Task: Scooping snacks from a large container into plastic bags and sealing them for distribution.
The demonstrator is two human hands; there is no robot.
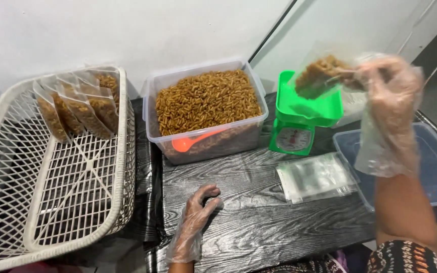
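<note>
My right hand [388, 88], in a loose clear plastic glove, holds up a small clear bag of brown snack pieces [319, 76] just above the green kitchen scale [302, 119]. My left hand [198, 210], also gloved, rests on the dark wood-grain table with fingers curled and nothing in it. A clear plastic tub [206, 108] full of the same brown pieces stands at the table's back, with an orange spoon [193, 142] showing through its front wall.
A white wire basket [77, 172] at the left holds several filled bags [79, 108] leaning at its far end. A stack of empty clear bags [317, 177] lies on the table. A blue lid or tray [431, 162] sits at the right edge.
</note>
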